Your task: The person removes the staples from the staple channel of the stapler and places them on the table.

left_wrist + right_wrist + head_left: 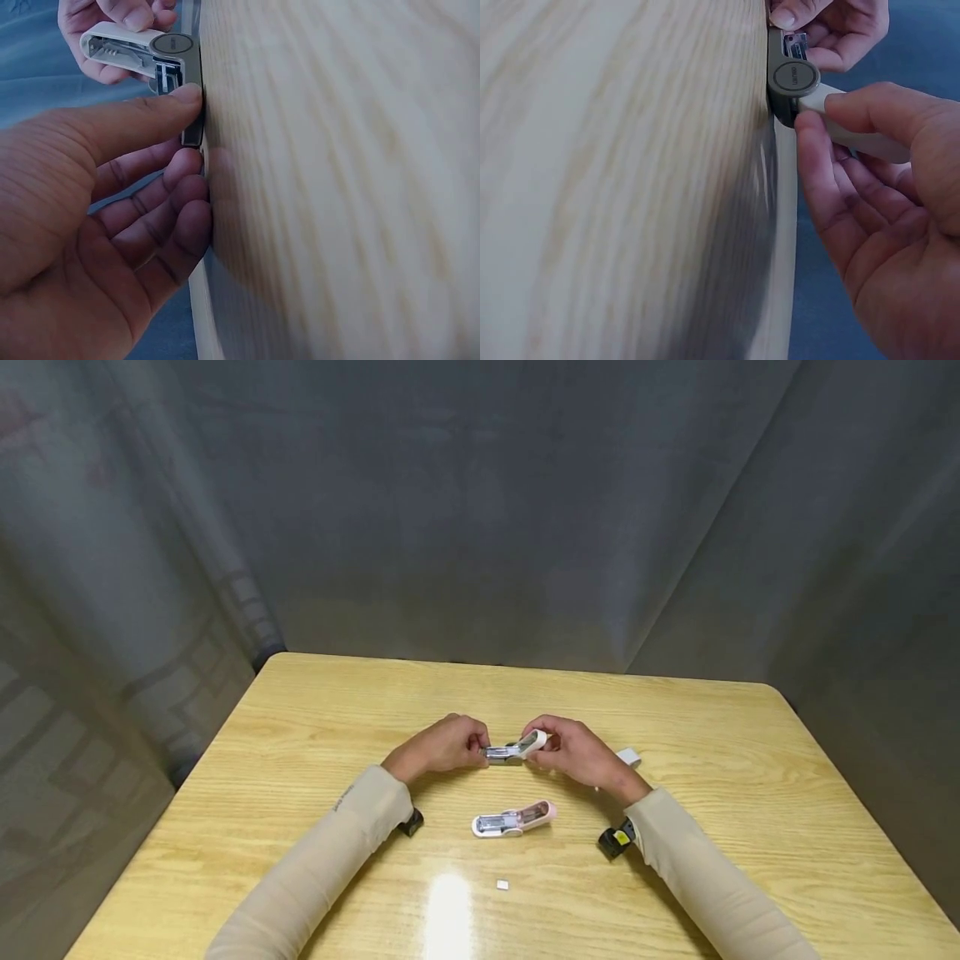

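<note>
A small white-and-grey stapler (504, 752) lies folded open near the middle of the table, its metal staple channel showing. With thumb and fingers, my left hand (453, 743) pinches the far left end of its grey base. My right hand (573, 750) grips the raised white top (112, 46) between thumb and fingers. A round grey hinge (795, 78) joins both parts, and the base sits against the tabletop. Closer to me, a second stapler (497, 824), white and pink, lies opened out, untouched by either hand.
A tiny whitish rectangular piece (502, 885) lies on the wooden table (337, 693) nearer to me. Beyond the right wrist is a white block-like object (628, 757), partly hidden by the hand. Grey curtains (465, 527) hang behind the table and at its sides.
</note>
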The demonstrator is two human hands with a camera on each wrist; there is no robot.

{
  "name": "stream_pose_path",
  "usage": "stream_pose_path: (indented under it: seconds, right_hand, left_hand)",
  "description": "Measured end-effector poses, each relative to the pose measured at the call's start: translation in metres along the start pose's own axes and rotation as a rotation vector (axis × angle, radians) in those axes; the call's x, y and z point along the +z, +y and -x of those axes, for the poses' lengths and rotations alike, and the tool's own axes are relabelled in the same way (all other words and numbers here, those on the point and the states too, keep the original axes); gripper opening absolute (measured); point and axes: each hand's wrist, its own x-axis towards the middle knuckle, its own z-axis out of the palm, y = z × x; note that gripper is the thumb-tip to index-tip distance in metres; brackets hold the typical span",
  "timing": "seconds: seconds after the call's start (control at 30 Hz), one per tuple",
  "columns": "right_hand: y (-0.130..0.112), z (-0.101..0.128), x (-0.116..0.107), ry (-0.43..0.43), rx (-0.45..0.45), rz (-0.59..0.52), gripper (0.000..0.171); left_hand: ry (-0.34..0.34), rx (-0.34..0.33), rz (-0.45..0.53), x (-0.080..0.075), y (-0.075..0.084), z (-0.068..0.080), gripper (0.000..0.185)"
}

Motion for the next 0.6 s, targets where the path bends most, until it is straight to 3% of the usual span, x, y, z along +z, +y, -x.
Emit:
stream_pose_path:
  seconds: [0.27,0.43,0.6]
  right_hand:
    - [-0.009,0.0,-0.002,0.046,-0.012,0.086,0.027]
    - [-0.021,0.0,-0.004,0.14,-0.072,0.192,0.024]
    - [-0.031,0.002,-0.004,0.15,-0.137,0.206,0.019]
  left_hand:
    - [-0.002,-0.013,0.025,-0.001,0.001,0.0,0.013]
    - [0.001,-0.018,0.036,-0.001,0.001,0.0,0.013]
    - [0.001,-0.022,0.043,0.0,0.001,0.0,0.013]
